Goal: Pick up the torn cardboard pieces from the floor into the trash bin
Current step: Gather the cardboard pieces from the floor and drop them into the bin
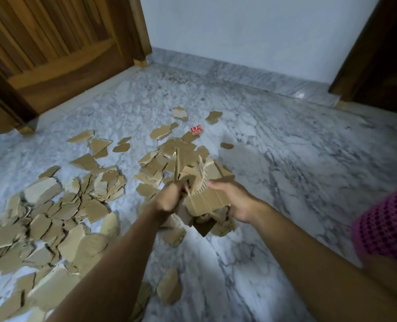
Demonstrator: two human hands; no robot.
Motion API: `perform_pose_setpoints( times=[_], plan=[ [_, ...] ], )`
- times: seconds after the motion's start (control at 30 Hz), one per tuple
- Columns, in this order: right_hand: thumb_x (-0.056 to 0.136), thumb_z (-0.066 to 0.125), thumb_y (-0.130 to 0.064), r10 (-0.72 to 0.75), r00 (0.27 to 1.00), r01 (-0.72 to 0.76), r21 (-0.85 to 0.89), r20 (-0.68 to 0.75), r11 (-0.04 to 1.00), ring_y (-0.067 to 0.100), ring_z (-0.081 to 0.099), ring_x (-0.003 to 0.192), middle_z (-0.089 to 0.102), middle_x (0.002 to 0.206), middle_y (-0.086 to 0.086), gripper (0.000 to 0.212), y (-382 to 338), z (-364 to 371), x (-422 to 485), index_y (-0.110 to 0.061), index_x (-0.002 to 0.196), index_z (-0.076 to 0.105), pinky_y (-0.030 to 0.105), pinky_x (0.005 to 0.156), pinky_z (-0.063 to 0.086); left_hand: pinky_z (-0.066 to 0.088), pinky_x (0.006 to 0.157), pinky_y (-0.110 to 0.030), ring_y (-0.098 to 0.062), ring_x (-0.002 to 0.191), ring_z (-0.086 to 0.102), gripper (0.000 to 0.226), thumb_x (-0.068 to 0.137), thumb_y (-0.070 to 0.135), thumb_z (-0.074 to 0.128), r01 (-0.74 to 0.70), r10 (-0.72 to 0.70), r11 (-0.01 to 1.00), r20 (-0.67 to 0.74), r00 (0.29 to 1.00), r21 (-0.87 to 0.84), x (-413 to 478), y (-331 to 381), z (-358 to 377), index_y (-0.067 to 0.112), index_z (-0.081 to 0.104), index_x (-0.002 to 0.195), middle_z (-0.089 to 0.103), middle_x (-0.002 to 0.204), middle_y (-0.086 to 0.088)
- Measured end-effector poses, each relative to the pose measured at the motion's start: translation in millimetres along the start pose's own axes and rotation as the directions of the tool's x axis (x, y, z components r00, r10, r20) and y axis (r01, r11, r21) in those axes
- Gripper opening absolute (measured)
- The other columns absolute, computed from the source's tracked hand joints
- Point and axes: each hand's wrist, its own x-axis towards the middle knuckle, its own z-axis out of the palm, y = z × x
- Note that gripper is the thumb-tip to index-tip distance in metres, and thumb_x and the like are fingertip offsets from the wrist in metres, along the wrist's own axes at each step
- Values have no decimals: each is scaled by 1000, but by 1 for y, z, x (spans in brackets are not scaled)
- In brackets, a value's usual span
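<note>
Upper left of the frame: a wooden door point(53, 54), slatted above, plain rail below, meeting the marble floor point(297, 173). Below it, across the left and lower left: torn cardboard pieces point(42, 217), brown, lying flat on the floor, overlapping in a thick heap. Thinner toward the centre, with single pieces lying apart in the upper middle. Among those, a small red scrap point(196, 130) with white print, just beside a brown piece. A few more pieces at the lower centre, between the forearms.

Centre: two bare forearms reaching in from the bottom edge. Left hand point(169, 198) with fingers curled tight round the left side of a bundle point(204, 196) of pieces, knuckles toward the camera. Bundle pressed between both hands, some pieces standing on edge with corrugation showing, others hanging below the hands. Touching the floor or lifted clear: cannot tell. Right hand point(234, 201) cupped against the bundle's right side, thumb over the top edge, fingers wrapped underneath and mostly hidden by cardboard.

Right of the hands: open floor, white marble with grey veins. At the top, a marble skirting under a pale wall point(239, 31). Upper right corner: a dark wooden door frame point(367, 66). Right edge, mid-height: pink mesh point(385, 224), blurred and cut off by the frame, nature unclear.
</note>
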Motion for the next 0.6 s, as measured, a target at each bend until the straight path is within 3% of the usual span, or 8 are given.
perform_pose_setpoints(
  times=[0.07,0.13,0.17,0.2,0.27,0.37,0.47,0.6],
  plan=[
    [46,94,-56,-50,998,50,11,-48,999,24,54,125,59,133,2,113,0,-6,-3,-17,139,43,46,114,37,50,75,-29,-17,81,68,39,89,48,50,-51,51,998,1,999,32,5,6,5,16,73,93,76,87,1],
    [43,95,-59,-80,992,80,-2,-102,997,27,59,121,59,131,3,120,-3,-15,-12,-17,137,33,49,107,47,48,92,-35,-13,107,65,66,70,76,61,-78,64,988,106,992,134,8,10,7,31,69,118,71,116,10],
    [44,96,-59,-82,992,81,-19,-96,997,27,63,119,63,131,3,121,-5,-20,-18,-15,140,37,48,105,49,48,92,-35,-11,114,63,65,68,72,67,-83,56,983,163,985,163,9,11,9,36,67,122,68,121,15],
    [50,96,-56,-69,995,67,-37,-75,997,26,67,114,69,125,4,107,-9,-25,-26,-11,137,49,45,101,52,48,92,-35,-11,116,62,56,73,61,71,-100,59,976,209,976,192,9,15,13,36,67,123,68,122,15],
    [71,87,-48,-26,1000,25,-83,-15,996,27,71,100,75,111,7,60,-19,-37,-43,-14,117,69,37,82,57,51,92,-38,-16,112,66,38,81,37,71,-150,97,962,231,968,227,6,26,25,27,71,117,73,115,8],
    [88,74,-42,26,999,-22,-128,24,992,28,70,77,74,95,13,39,-35,-61,-68,-10,109,69,32,60,55,57,73,-34,-25,93,71,25,86,19,72,-168,123,966,221,967,196,-1,45,46,10,72,109,76,103,-9],
    [95,68,-33,-67,998,65,-127,-7,990,32,67,65,70,84,20,30,-58,-90,-91,-5,106,68,33,57,55,59,67,-38,-30,89,72,24,89,21,70,-171,116,968,276,954,183,-4,73,79,9,70,110,75,102,-14],
    [93,71,-28,-229,951,219,-73,-209,973,29,70,76,69,101,15,22,-90,-139,-124,-16,110,65,31,52,56,58,61,-34,-25,87,70,34,93,40,60,-231,162,954,317,934,191,4,123,145,19,60,120,71,108,-11]
  ],
)
